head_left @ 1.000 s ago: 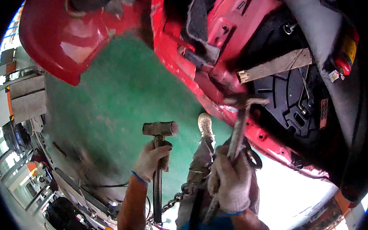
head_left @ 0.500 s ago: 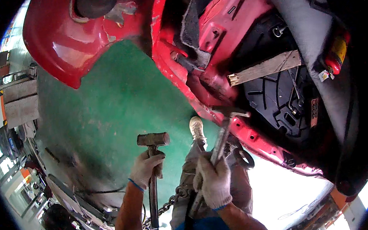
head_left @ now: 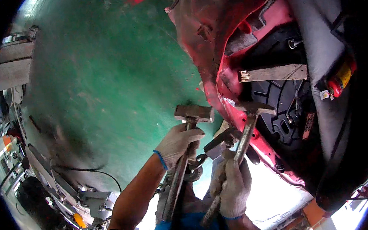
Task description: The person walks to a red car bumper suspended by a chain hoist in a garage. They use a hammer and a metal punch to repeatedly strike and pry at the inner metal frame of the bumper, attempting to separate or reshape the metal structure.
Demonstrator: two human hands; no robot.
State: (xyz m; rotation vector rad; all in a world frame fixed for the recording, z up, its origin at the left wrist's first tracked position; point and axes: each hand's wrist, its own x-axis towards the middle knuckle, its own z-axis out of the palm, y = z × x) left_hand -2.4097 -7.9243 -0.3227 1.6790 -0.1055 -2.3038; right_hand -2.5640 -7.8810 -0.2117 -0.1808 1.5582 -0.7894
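Observation:
My left hand [head_left: 174, 145], in a white knitted glove, is closed round the handle of a heavy double-faced hammer [head_left: 194, 113], gripping it just below the head. In my right glove [head_left: 235, 186] is a lighter hammer with a long, narrow head [head_left: 257, 107]; its metal handle slants down toward my body. That narrow head overlaps the edge of the red car body [head_left: 205, 31]; whether they touch I cannot tell. Between the two hammers a dark metal clamp [head_left: 223, 143] shows, with a chain shackle beside it, partly hidden by my left hand and hammer handle.
A wooden block [head_left: 273, 73] lies across the dark well of the open car. To its right are a grey lining [head_left: 315, 31] and a red-yellow can [head_left: 341, 80]. Green floor [head_left: 117, 85] spreads at left, with a black cable [head_left: 106, 173] and equipment along the edge.
Both hands have moved up and to the right with their hammers, and the left hammer is now close to the right one. My view has shifted; the red panel at upper left has mostly left it.

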